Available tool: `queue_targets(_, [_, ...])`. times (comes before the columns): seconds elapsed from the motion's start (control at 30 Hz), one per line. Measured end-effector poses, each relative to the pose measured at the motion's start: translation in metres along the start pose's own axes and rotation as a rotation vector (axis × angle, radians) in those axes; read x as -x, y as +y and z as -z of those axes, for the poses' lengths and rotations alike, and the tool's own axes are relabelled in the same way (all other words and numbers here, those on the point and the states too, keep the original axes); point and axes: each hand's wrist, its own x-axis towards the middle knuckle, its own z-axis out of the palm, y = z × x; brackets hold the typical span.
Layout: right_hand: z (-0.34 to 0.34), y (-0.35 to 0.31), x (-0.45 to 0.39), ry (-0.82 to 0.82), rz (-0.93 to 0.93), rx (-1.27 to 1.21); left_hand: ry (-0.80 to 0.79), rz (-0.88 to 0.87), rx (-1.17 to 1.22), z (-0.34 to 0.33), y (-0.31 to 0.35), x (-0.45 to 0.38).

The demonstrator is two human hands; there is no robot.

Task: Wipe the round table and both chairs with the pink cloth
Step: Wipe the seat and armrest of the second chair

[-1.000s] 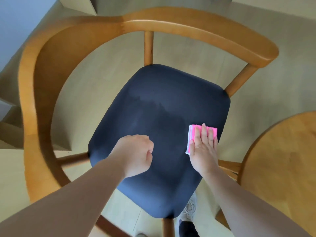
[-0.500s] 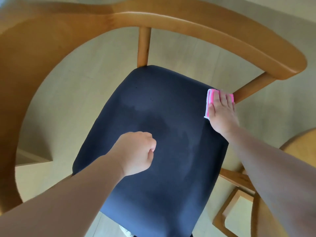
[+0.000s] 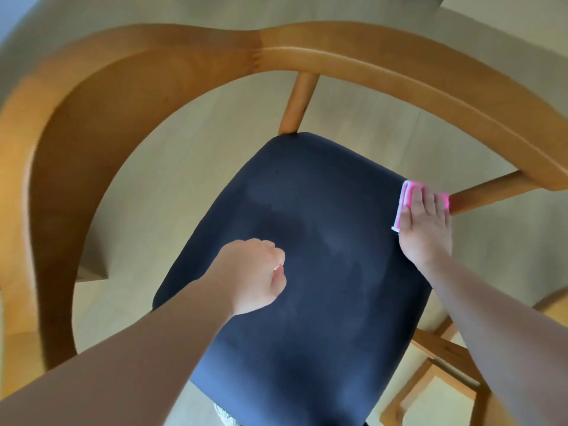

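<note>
Currently the step in hand is judged to be the chair-seat wipe. The right hand (image 3: 425,224) lies flat, fingers straight and pressed together, palm down on the folded pink cloth (image 3: 405,202). The cloth sits at the far right corner of the dark seat (image 3: 307,256), just beside the wooden spindle (image 3: 488,192) that rises to the curved armrest rail (image 3: 384,66). Only the cloth's left edge and a strip at the fingertips show; the rest is under the hand.

The left hand (image 3: 252,275) is curled into a loose fist holding nothing, above the seat's middle, towards its left edge. Whether it touches the fabric cannot be told.

Faint lighter and darker patches show on the seat centre, possibly damp streaks.

Judgement: the seat is partly covered; the rail and spindles look untouched. The next move calls for either drawing the cloth back along the seat's right edge, or lifting it onto the spindle and rail, which would need the fingers to wrap the cloth round the wood.

A corner of another wooden frame (image 3: 442,367) shows at lower right.
</note>
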Motion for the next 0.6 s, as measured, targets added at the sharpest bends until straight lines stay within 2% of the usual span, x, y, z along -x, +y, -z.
queue_targets(0.37, [-0.006,-0.032,0.078,-0.096,0.459,0.194,-0.014,0.196,0.058,0.015,-0.009,-0.018])
queue_targets(0.47, [-0.018,-0.053,0.105,-0.140,0.665,0.166,-0.036,0.179,0.014,0.013,-0.009,-0.016])
queue_targets(0.6, [-0.022,-0.056,0.108,-0.104,0.714,0.155,-0.044,0.134,-0.017,0.007,-0.002,-0.011])
